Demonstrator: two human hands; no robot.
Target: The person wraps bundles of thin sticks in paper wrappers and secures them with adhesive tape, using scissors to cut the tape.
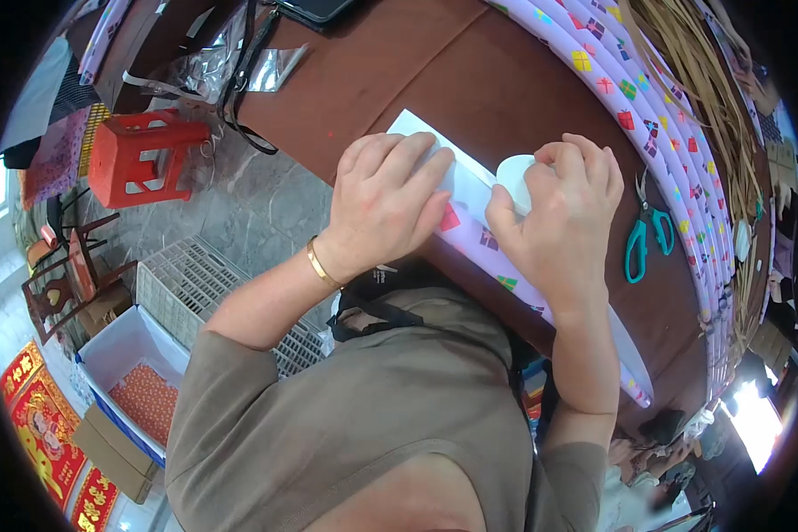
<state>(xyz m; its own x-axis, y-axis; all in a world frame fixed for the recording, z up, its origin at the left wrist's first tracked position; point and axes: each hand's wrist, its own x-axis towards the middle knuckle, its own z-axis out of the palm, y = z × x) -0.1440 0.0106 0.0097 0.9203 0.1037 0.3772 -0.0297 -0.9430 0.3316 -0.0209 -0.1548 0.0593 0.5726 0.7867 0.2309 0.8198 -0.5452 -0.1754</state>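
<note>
A long lilac strip printed with coloured gift boxes (pixel 470 241) lies along the table's near edge, with a white board or strip (pixel 414 124) at its far left end. My left hand (pixel 386 195) rests over the left part of the strip, fingers bent and pressed down on it. Around a white roll (pixel 515 174), my right hand (pixel 563 204) curls its fingers, thumb toward the strip. The roll sits against the strip's upper edge. What lies beneath my left fingers is hidden.
Teal scissors (pixel 645 232) lie right of my right hand on the brown table (pixel 452 66). Beyond are rolled lilac tubes (pixel 625 111) and tan strips (pixel 718 97). A red stool (pixel 142 158), grey crate (pixel 191 279) and white-blue bin (pixel 133 332) stand left.
</note>
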